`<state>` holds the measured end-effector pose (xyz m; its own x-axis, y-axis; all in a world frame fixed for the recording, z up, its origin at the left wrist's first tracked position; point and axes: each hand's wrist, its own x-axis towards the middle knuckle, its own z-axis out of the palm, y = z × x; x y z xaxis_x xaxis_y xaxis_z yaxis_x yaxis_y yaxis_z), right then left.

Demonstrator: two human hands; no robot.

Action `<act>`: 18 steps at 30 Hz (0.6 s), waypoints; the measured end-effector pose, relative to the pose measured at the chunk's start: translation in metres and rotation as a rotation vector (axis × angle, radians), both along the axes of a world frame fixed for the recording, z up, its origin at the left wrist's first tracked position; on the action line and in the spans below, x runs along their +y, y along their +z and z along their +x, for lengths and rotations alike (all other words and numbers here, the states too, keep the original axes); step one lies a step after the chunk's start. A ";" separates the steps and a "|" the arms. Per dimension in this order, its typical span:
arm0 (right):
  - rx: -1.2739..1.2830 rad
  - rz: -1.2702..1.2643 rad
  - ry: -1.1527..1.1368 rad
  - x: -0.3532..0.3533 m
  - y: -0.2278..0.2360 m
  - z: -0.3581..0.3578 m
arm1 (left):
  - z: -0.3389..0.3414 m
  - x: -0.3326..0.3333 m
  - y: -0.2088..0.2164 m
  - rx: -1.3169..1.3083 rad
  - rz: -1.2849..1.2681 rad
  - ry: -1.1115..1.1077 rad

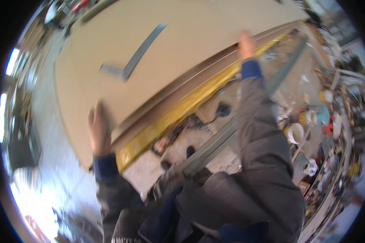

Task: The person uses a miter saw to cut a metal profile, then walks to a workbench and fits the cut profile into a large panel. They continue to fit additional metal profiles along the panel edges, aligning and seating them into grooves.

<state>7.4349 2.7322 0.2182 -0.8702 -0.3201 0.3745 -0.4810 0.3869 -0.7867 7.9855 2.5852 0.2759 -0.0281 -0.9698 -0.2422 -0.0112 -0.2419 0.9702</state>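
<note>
A large tan sheet of board spreads out in front of me, its near edge running from lower left to upper right. My left hand is over the board's near left corner, fingers stretched out and somewhat blurred. Farther right, my right hand is at the near edge, too smeared to show how its fingers are bent. On the sheet lies a grey L-shaped piece, like a carpenter's square, between my hands and apart from both. Beneath the near edge shows a brown layer, with a yellow strip along it.
A long grey-green bar runs diagonally below the board, beside my right arm. Dark objects, one a black round item, lie on the floor under the yellow strip. At the right are a white bucket, a red object and piled clutter.
</note>
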 end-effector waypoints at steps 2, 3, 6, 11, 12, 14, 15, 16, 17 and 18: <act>0.952 0.262 0.087 0.033 -0.045 -0.063 | -0.011 -0.019 0.003 -0.085 -0.065 -0.122; 0.841 0.275 0.191 0.021 -0.048 -0.066 | -0.002 -0.022 0.006 -0.157 -0.106 -0.196; -0.514 -0.305 0.308 0.003 -0.014 -0.040 | 0.041 -0.012 0.031 -0.234 -0.104 -0.431; -0.869 -0.483 0.298 0.048 -0.016 -0.060 | 0.175 0.013 0.053 -0.233 -0.294 0.068; -0.856 -0.486 0.310 0.055 -0.017 -0.039 | 0.210 0.016 0.049 -0.281 -0.312 0.169; -0.944 -0.484 0.406 0.074 -0.021 0.001 | 0.263 0.010 0.032 -0.334 -0.228 0.203; -0.960 -0.464 0.454 0.090 -0.022 0.026 | 0.272 0.000 0.019 -0.300 -0.185 0.161; -0.982 -0.436 0.507 0.097 -0.025 0.057 | 0.283 -0.009 0.011 -0.270 -0.138 0.127; -0.999 -0.415 0.499 0.098 -0.024 0.098 | 0.292 -0.019 0.004 -0.222 -0.097 0.091; -1.012 -0.390 0.487 0.100 -0.019 0.141 | 0.296 -0.031 -0.005 -0.169 -0.052 0.051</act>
